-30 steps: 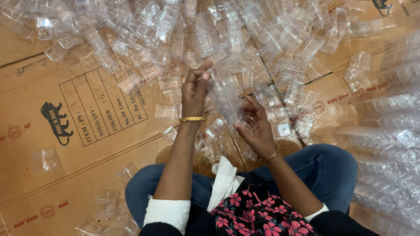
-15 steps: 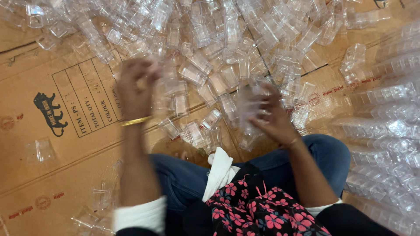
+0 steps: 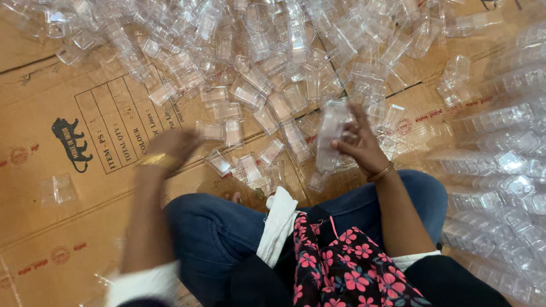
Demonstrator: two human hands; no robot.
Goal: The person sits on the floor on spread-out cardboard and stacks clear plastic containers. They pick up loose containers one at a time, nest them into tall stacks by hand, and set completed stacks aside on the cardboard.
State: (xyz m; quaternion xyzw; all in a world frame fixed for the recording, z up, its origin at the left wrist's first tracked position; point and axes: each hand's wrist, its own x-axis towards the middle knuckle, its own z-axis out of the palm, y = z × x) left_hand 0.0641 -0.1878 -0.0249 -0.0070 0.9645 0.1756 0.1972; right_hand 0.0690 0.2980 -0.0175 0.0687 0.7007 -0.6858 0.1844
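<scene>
From the head view, your right hand (image 3: 358, 145) grips a nested stack of clear cups (image 3: 330, 136) above your knee. Your left hand (image 3: 173, 145), blurred, reaches the loose cups (image 3: 219, 131) on the cardboard (image 3: 85, 187); I cannot tell its grip. Pick one next, aligned for nesting.

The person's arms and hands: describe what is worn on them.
The left hand is blurred, with a gold bangle at the wrist and a white sleeve pushed up near the elbow. The right hand has a thin gold bangle and a white sleeve edge above the forearm.
</scene>
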